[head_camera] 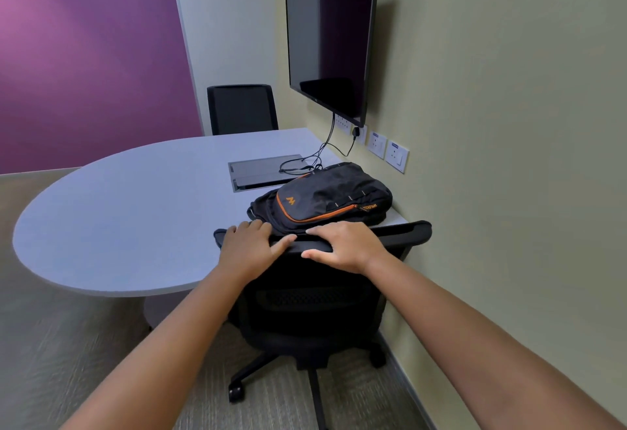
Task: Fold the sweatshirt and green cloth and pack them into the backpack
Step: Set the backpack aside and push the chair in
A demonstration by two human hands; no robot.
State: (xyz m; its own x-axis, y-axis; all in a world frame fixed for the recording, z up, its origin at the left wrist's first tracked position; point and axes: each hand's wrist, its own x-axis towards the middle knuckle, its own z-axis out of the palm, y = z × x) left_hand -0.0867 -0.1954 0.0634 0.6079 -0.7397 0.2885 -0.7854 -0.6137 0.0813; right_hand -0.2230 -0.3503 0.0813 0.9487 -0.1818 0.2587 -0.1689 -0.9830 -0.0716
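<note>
At the near edge of a pale oval table [112, 212], both hands rest on the top rail of a black office chair [315, 311] pushed up to it. The left hand [249, 244] lies flat over the rail, fingers close together, thumb stretched toward the right hand [342, 246], whose fingers curl over the rail with the thumb tucked beneath. Just beyond the fingertips, a black backpack [325, 197] with orange trim lies on the tabletop, zipped and on its side. Past it, cables [317, 158] trail from a wall-mounted screen [329, 36] to a grey panel [261, 171] set in the table. A second chair [241, 109] stands at the far side.
</note>
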